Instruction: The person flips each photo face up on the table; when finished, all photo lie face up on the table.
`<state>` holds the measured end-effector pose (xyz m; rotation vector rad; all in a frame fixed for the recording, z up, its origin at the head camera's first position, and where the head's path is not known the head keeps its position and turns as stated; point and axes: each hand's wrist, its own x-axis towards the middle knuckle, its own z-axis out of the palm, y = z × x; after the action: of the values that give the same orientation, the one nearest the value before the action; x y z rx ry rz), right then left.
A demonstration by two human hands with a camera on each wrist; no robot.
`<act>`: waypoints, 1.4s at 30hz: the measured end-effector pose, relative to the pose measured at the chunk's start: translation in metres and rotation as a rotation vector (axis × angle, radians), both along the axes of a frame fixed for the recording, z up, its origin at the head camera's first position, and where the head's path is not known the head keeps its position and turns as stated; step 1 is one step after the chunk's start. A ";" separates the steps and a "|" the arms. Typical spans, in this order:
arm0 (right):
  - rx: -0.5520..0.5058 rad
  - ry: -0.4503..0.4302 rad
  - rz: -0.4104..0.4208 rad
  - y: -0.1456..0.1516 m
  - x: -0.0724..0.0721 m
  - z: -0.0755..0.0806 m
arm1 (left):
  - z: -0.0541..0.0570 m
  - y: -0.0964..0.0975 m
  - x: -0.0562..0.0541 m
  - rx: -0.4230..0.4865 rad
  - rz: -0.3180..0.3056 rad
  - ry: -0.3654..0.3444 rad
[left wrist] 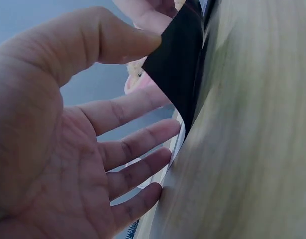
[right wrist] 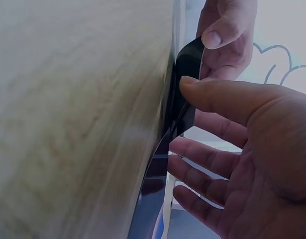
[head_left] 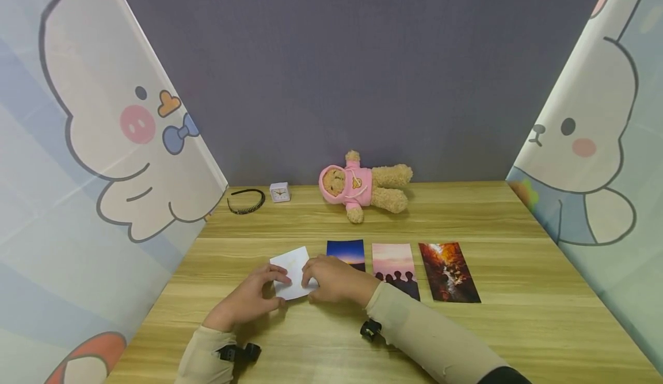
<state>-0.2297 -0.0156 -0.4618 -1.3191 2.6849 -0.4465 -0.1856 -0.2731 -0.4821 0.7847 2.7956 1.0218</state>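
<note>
In the head view a photo card (head_left: 292, 264) shows its white back, its near edge raised off the wooden table. My left hand (head_left: 257, 292) pinches it on the left side, thumb below and fingertips on top. From the other side my right hand (head_left: 331, 278) pinches the same card. Dark print covers its underside (left wrist: 178, 59) in the left wrist view, where the thumb presses one corner. The right wrist view has my right thumb against the dark face (right wrist: 190, 59), which bends. Right of the hands lies a blue sunset photo (head_left: 346, 250), partly hidden by the right hand.
A pink-sky silhouette photo (head_left: 392, 260) and an autumn stream photo (head_left: 449, 272) lie farther right. Along the back are a black headband (head_left: 247, 210), a small white clock (head_left: 280, 192) and a teddy bear in a pink hoodie (head_left: 362, 187). Cartoon-printed walls flank the table (head_left: 518, 338).
</note>
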 end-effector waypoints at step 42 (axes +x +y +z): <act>-0.405 -0.078 -0.097 0.007 -0.007 0.014 | 0.001 -0.001 -0.005 0.322 0.139 0.174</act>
<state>-0.2368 -0.0089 -0.4474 -1.2244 2.6933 -1.0755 -0.1901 -0.2737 -0.4806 0.7486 2.9033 1.5263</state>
